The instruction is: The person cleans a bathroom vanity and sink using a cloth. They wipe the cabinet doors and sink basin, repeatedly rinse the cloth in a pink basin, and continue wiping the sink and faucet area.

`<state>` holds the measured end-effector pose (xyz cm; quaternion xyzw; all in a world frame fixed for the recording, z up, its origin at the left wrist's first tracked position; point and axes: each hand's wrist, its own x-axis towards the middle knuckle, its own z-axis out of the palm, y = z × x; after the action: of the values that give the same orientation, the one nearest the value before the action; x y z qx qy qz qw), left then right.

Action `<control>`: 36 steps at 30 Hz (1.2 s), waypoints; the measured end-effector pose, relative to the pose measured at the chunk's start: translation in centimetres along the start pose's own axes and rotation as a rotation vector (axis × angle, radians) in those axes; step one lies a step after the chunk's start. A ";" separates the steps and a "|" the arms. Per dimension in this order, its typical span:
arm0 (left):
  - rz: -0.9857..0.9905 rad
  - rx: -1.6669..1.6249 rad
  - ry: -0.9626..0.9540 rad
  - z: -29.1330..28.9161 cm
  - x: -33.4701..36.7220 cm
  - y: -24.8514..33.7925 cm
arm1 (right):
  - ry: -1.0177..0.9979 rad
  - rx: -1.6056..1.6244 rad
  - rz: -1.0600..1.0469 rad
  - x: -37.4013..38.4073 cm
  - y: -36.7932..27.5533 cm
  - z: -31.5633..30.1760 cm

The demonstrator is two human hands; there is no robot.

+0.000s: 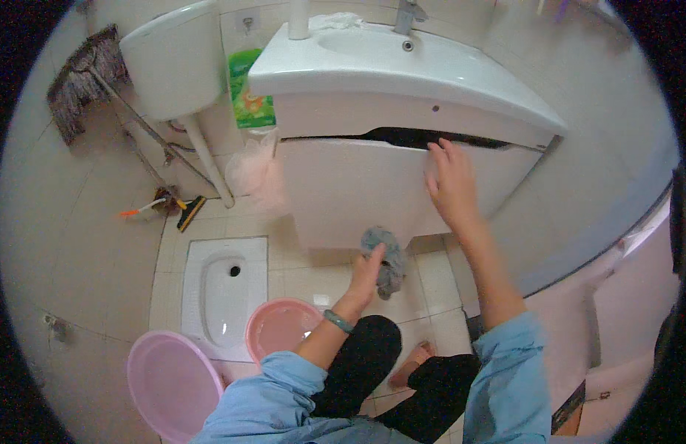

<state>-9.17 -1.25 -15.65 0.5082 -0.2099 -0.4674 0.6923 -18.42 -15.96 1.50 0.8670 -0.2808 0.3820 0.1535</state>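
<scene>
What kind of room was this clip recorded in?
Most likely a small bathroom: a squat toilet is set into the tiled floor, a cistern hangs above it, and a washbasin tops the white cabinet.

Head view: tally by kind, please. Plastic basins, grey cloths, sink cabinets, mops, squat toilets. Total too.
Plastic basins: 2 (purple-pink basin, coral basin)
Grey cloths: 1, in the left hand
Sink cabinets: 1, right hand at its front
Mops: 1
Squat toilets: 1
Total: 6
</scene>
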 end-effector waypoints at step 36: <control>-0.070 0.174 0.107 -12.1 -6.1 3.2 | -0.115 1.271 0.138 -10.1 -17.7 -8.8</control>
<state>-1.42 10.27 -16.41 0.5976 -0.1946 -0.4436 0.6389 -18.32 6.09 -1.11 0.7878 -0.0624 0.4358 -0.4307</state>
